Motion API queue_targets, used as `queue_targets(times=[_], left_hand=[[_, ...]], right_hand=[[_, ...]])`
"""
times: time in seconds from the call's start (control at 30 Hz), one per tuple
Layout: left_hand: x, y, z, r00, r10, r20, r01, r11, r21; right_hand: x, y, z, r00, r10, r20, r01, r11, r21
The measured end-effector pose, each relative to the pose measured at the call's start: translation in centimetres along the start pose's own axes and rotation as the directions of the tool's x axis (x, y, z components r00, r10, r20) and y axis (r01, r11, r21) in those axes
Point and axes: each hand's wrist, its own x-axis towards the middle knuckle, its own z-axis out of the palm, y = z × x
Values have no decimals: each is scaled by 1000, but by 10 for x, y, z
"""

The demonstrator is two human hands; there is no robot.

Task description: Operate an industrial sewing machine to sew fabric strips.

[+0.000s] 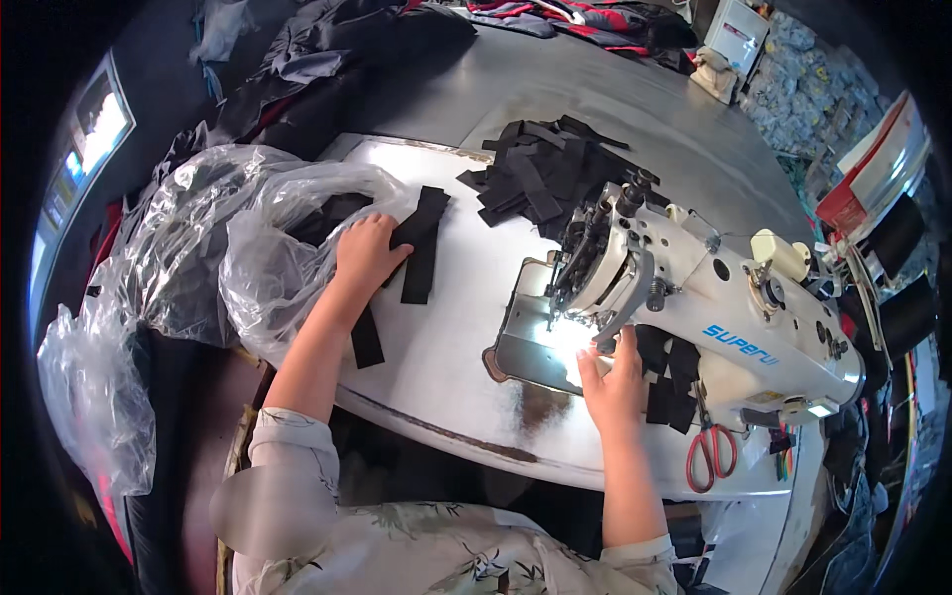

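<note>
A white sewing machine [739,322] stands on the right of a white table, its needle area lit by a bright lamp. My right hand [615,387] is beside that area, thumb and forefinger stretched up and apart; glare blurs the fingertips, and I see nothing held. My left hand [369,256] lies at the edge of a clear plastic bag [268,263], its fingers curled over a black fabric strip. Next to it lies another black fabric strip [421,263], and one more hangs down below my wrist. A heap of black strips [545,169] sits behind the machine head.
Red-handled scissors [711,456] lie at the table's front right, near more black pieces [674,387] beside the machine. Dark garments [357,59] are piled at the far left. Red and black clothing [605,25] lies on the grey table at the back.
</note>
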Motion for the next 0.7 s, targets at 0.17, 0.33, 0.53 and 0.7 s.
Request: queue_targets(times=[0.17,0.33,0.53,0.7], left_hand=[[0,16,-4,994,-3,-107,-16,985,-174],[-13,83,-48,908,415,-63,-390,780,-489],[-44,138,4,637,769,-41,-739,595,-315],[-69,140,2,739,669,-75,-644,669,-371]], right_hand=[[-2,-4,-3,996,84,8,-83,993,-83],[0,3,-3,995,55,-84,-56,998,-3],[-1,2,-23,951,-158,-264,174,984,36],[-21,41,-69,953,75,-295,-66,997,41]])
